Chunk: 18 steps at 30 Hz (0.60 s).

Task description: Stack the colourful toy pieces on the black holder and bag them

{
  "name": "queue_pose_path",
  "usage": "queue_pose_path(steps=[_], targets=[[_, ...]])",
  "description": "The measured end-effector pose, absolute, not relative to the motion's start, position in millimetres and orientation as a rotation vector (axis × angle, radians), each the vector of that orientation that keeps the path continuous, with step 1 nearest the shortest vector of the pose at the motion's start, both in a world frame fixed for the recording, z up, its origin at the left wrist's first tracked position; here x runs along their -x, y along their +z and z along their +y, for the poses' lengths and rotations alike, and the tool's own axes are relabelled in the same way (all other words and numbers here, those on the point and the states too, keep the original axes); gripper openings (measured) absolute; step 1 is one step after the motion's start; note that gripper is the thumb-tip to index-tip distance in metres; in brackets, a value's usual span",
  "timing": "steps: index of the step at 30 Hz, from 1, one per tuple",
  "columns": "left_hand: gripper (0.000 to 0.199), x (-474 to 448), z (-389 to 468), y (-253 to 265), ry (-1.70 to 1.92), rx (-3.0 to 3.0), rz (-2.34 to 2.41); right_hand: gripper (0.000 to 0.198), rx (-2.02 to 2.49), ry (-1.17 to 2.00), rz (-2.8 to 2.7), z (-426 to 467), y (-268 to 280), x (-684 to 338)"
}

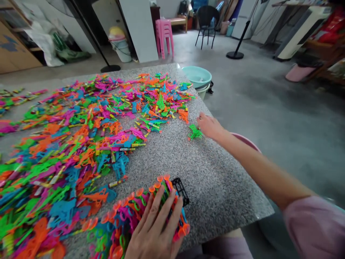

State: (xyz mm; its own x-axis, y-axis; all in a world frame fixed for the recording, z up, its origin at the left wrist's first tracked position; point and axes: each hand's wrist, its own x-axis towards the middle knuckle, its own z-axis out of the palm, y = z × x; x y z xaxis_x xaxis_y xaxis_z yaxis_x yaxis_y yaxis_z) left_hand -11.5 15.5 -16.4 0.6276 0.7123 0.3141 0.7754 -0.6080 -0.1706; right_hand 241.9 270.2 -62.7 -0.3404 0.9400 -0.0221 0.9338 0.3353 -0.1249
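Note:
My left hand (159,226) lies with fingers stretched over a packed row of plastic toy guns (132,212) at the near side of the table. Orange suction-cup tips (140,191) stick out along both sides of that row. A black plastic lattice tray (181,191) shows at its right end. Near the table's right edge is my right hand (209,125), its fingers curled together. What they hold, if anything, is hidden. Just left of it lies a small green toy gun (194,132); whether the hand touches it I cannot tell.
Loose toy guns (88,118) in several colours cover the left and far parts of the speckled granite table (215,183). Beyond the right edge stand a turquoise basin (198,73) and a pink tub (246,141). Pink stools (165,34) and a black chair (207,19) are farther back.

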Motion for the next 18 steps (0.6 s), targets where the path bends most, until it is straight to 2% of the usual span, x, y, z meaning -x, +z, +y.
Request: queue_pose_path(steps=[5,9,11,15,18], targets=[[0.047,8,14,-14,-0.303,2.596,-1.267,0.018,1.510,0.298,-2.645,293,-69,-273],[0.043,2,13,-11,-0.353,2.599,-1.332,0.010,1.434,0.519,-2.421,244,-79,-283],[0.040,-2,12,-10,-0.399,2.603,-1.379,0.004,1.369,0.772,-2.185,204,-84,-281],[0.037,-5,12,-9,-0.423,2.630,-1.433,0.022,1.212,1.266,-1.708,135,-94,-262],[0.039,-5,12,-8,-0.421,2.660,-1.443,0.026,1.340,1.261,-1.588,110,-99,-245]])
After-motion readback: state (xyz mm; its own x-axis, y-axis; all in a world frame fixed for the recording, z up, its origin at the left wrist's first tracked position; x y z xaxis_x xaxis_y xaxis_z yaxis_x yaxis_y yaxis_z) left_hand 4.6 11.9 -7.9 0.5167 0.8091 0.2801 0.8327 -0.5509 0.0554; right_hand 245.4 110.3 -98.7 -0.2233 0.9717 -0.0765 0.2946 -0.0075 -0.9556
